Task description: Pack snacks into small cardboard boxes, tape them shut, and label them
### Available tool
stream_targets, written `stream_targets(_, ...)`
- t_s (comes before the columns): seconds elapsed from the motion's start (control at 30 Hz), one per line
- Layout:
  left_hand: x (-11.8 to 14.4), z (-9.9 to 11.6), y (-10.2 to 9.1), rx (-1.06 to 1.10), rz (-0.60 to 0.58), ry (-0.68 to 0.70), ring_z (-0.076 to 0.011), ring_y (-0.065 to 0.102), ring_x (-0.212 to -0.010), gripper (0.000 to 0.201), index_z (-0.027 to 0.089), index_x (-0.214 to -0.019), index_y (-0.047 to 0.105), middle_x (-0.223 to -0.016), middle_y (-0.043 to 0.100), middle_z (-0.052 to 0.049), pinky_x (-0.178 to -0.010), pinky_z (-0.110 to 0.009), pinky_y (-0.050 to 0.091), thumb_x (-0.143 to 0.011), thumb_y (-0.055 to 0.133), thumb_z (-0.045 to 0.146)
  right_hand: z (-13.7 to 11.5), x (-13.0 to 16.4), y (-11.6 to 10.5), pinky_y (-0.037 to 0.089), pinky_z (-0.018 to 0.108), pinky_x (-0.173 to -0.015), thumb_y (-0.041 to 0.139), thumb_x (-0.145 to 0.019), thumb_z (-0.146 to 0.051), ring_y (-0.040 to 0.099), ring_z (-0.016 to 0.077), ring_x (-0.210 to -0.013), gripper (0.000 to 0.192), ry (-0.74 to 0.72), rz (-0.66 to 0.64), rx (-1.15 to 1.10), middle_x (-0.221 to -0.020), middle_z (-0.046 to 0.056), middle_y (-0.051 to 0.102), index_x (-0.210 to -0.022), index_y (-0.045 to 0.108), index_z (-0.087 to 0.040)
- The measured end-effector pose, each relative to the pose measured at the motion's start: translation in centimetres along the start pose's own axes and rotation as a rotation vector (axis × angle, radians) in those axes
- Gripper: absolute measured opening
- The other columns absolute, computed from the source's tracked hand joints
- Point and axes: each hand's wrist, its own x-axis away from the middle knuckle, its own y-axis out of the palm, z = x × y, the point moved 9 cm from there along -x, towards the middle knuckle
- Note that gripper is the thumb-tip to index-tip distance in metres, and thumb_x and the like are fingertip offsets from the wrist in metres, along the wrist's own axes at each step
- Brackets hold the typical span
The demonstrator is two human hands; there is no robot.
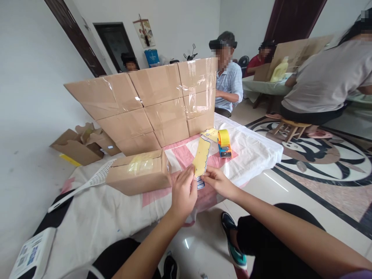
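Both hands, left hand [183, 192] and right hand [216, 181], pinch the yellow label strip [201, 157] above the cloth-covered table [255, 151] (beside the taped carton [139, 171]), its sticker apparently not yet peeled off.

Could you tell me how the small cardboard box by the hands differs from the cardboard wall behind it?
The small cardboard box is one closed carton lying flat on the cloth; the cardboard wall is several panels taped together, standing upright. The box is much smaller and sits right beside the left hand; the wall stands farther back. Both are brown cardboard with shiny clear tape.
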Motion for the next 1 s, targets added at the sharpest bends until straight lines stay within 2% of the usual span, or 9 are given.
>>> stream_targets(0.13, -0.2, -1.5, -0.7, 0.215, 0.062, -0.133, -0.0247, 0.057, -0.130, 0.038, 0.024, -0.131, 0.066, -0.137, 0.065, -0.009, -0.113, -0.043, 0.043, -0.100, 0.043, 0.027, -0.1, -0.3, -0.7, 0.050, 0.031, -0.072, 0.073, -0.080, -0.048, 0.059, 0.0166, -0.070, 0.028, 0.019, 0.052, -0.003, -0.072, -0.001, 0.062, -0.085, 0.062, -0.023)
stream_targets(0.27, -0.2, -3.0, -1.7, 0.356, 0.166, -0.273, -0.0224, 0.062, -0.116, 0.033, 0.024, -0.117, 0.073, -0.124, 0.068, -0.008, -0.101, -0.036, 0.050, -0.099, 0.047, 0.032, 0.4, -1.1, -2.5, 0.045, 0.027, -0.061, 0.076, -0.074, -0.044, 0.054, 0.0143, -0.062, 0.027, 0.047, 0.156, -0.018, -0.064, -0.003, 0.056, -0.078, 0.059, -0.023)
stream_targets(0.47, 0.1, -5.4, -2.0, 0.579, 0.236, -0.543, -0.0184, 0.068, -0.083, 0.040, 0.018, -0.117, 0.071, -0.090, 0.074, -0.006, -0.074, -0.029, 0.055, -0.089, 0.064, 0.046, 3.8, -2.9, -7.5, 0.034, 0.023, -0.049, 0.064, -0.073, -0.032, 0.044, 0.0109, -0.050, 0.016, 0.178, 0.384, 0.122, -0.058, -0.007, 0.048, -0.084, 0.057, -0.022)
stream_targets(0.57, 0.0, -5.8, -2.3, 0.621, 0.261, -0.549, -0.0167, 0.068, -0.077, 0.039, 0.018, -0.109, 0.068, -0.092, 0.076, -0.007, -0.071, -0.027, 0.054, -0.083, 0.073, 0.045, 4.6, -3.7, -10.9, 0.045, 0.028, -0.060, 0.059, -0.071, -0.025, 0.057, 0.0174, -0.065, 0.028, 0.257, 0.557, 0.298, -0.073, -0.001, 0.061, -0.099, 0.058, -0.021)
stream_targets(0.67, 0.1, -5.9, -2.8, 0.608, 0.286, -0.544, -0.0180, 0.071, -0.082, 0.029, 0.018, -0.094, 0.065, -0.095, 0.077, -0.009, -0.074, -0.028, 0.055, -0.082, 0.074, 0.044, 2.5, -3.8, -12.2, 0.049, 0.038, -0.087, 0.058, -0.073, -0.020, 0.061, 0.0259, -0.103, 0.043, 0.150, 0.693, 0.456, -0.113, 0.011, 0.066, -0.116, 0.055, -0.020)
stream_targets(0.73, 0.0, -5.5, -3.3, 0.548, 0.292, -0.514, -0.0195, 0.071, -0.090, 0.025, 0.018, -0.090, 0.065, -0.102, 0.077, -0.010, -0.076, -0.027, 0.054, -0.085, 0.072, 0.042, 0.2, -3.8, -10.4, 0.045, 0.041, -0.098, 0.058, -0.078, -0.021, 0.058, 0.0276, -0.116, 0.034, -0.006, 0.640, 0.584, -0.123, 0.012, 0.064, -0.112, 0.059, -0.020)
stream_targets(0.8, 0.0, -4.9, -3.7, 0.487, 0.291, -0.468, -0.0207, 0.071, -0.098, 0.021, 0.019, -0.089, 0.067, -0.110, 0.076, -0.011, -0.077, -0.027, 0.054, -0.086, 0.070, 0.039, -1.1, -3.8, -6.5, 0.048, 0.039, -0.093, 0.056, -0.084, -0.025, 0.063, 0.0250, -0.105, 0.019, -0.105, 0.427, 0.588, -0.113, 0.010, 0.069, -0.102, 0.063, -0.021)
stream_targets(0.9, 0.0, -4.5, -3.6, 0.490, 0.274, -0.446, -0.0230, 0.070, -0.106, 0.019, 0.019, -0.088, 0.068, -0.114, 0.075, -0.011, -0.083, -0.030, 0.055, -0.086, 0.071, 0.038, -1.5, -3.0, -0.7, 0.051, 0.032, -0.076, 0.060, -0.088, -0.032, 0.067, 0.0185, -0.086, 0.019, -0.103, 0.133, 0.365, -0.104, 0.005, 0.072, -0.104, 0.066, -0.023)
stream_targets(1.0, 0.2, -4.6, -3.3, 0.506, 0.268, -0.460, -0.0239, 0.070, -0.106, 0.019, 0.020, -0.087, 0.069, -0.113, 0.075, -0.010, -0.085, -0.032, 0.056, -0.085, 0.072, 0.038, -1.8, -2.4, 1.8, 0.051, 0.028, -0.070, 0.063, -0.089, -0.033, 0.066, 0.0161, -0.080, 0.016, -0.091, 0.072, 0.224, -0.094, 0.003, 0.073, -0.100, 0.067, -0.023)
